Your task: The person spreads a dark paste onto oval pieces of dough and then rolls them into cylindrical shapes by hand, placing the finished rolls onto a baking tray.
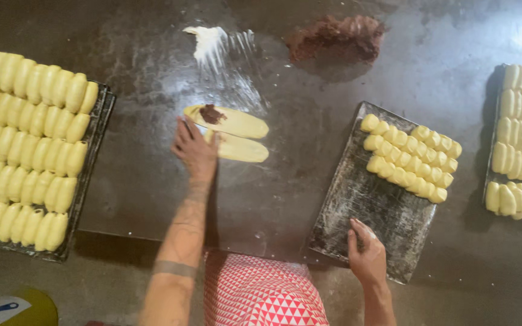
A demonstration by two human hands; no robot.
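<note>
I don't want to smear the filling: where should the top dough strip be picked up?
Grip the dough strip at its bare right end, coming from the right. The brown filling sits at its left end, next to the left hand.

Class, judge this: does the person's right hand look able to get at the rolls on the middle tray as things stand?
Probably yes: the right hand already rests on the near edge of the middle tray, and only bare tray lies between it and the rolls.

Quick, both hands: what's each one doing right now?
Left hand: open, flat on the lower dough strip.
Right hand: fingers on the baking tray, grip unclear.
</note>
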